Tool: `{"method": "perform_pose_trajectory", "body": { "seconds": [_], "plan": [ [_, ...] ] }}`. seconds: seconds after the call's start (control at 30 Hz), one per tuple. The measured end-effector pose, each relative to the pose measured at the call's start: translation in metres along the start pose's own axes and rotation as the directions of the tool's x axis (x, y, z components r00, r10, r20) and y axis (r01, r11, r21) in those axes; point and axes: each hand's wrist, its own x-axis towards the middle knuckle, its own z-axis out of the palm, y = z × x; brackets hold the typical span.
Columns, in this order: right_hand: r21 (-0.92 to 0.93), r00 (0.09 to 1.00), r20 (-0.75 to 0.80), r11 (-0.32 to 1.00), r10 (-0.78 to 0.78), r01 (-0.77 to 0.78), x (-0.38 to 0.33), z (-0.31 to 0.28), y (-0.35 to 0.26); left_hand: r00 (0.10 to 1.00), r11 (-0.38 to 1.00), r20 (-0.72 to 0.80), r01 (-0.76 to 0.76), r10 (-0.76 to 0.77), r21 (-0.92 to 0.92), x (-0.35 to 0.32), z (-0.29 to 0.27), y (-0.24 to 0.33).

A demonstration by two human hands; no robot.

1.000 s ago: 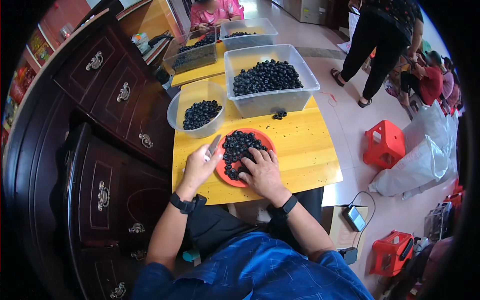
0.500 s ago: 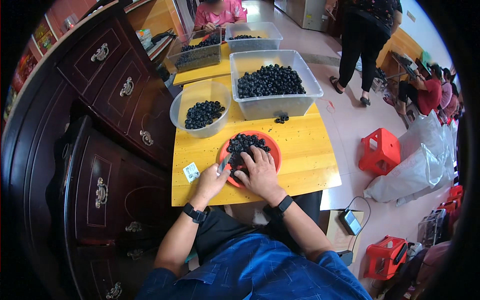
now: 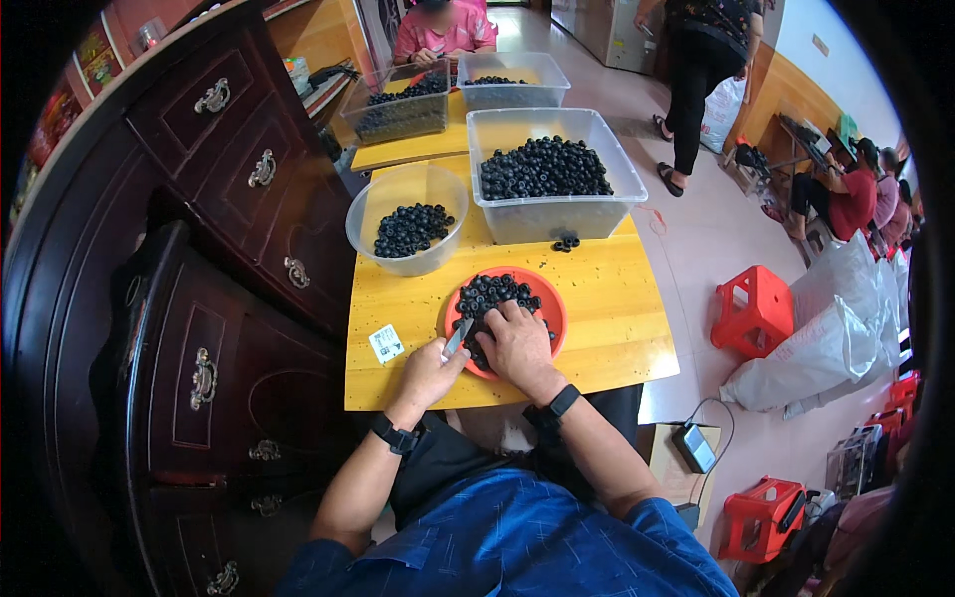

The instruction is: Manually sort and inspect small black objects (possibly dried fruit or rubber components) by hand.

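I see the left hand (image 3: 430, 373) clasping a knife (image 3: 459, 336) by the desk's (image 3: 617, 363) near edge. The right hand (image 3: 519, 348) half-curls over beads (image 3: 492, 292) (hold? I can't tell).

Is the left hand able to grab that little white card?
Probably yes: the white card lies uncovered on the yellow table near the left hand, with nothing between them, but the knife it holds might get in the way.
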Motion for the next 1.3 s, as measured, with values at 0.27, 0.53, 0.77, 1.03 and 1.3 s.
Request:
{"method": "perform_pose_trajectory", "body": {
  "seconds": [0.27, 0.53, 0.77, 1.03, 1.3],
  "plan": [
    [-0.012, 0.999, 0.008, 0.999, -0.051, 0.051, -0.002, 0.001, 0.001, 0.999, 1.000, 0.030, 0.020, -0.019, -0.008, -0.003, -0.002, 0.004],
    [0.005, 0.997, 0.035, 0.997, -0.071, 0.071, 0.009, 0.001, 0.005, 1.000, 1.000, 0.007, -0.023, 0.023, 0.010, -0.001, 0.001, -0.002],
    [0.083, 0.997, -0.027, 0.994, -0.069, 0.071, 0.013, -0.010, 0.006, 1.000, 0.999, 0.015, -0.011, 0.011, -0.032, -0.001, 0.001, -0.006],
    [0.126, 0.990, -0.106, 0.987, -0.091, 0.104, 0.011, -0.015, 0.010, 1.000, 0.993, 0.010, -0.025, 0.026, -0.115, -0.002, 0.000, -0.010],
    [0.400, 0.979, -0.203, 0.915, 0.032, 0.054, 0.018, -0.018, 0.010, 1.000, 0.960, -0.002, -0.011, 0.011, -0.278, -0.011, -0.010, -0.011]
  ]
}}
